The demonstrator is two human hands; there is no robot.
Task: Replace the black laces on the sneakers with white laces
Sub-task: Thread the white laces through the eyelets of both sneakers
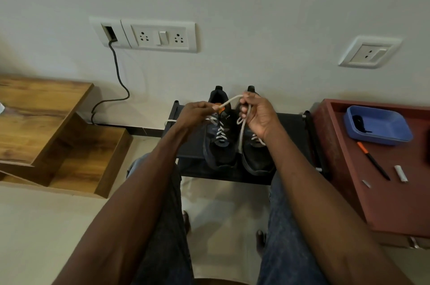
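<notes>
White lace (230, 100) stretched above the sneakers (237, 145); my left hand (195, 113) and right hand (257, 114) both pinch it. Soft, limp, light; I'd grip near the stiff tip.

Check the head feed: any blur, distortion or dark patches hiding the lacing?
Head view: wide-angle bend curves the wall sockets and forearms; dim light, so the black sneakers lose detail; lace between left hand and right hand reads clearly, slightly soft.
</notes>
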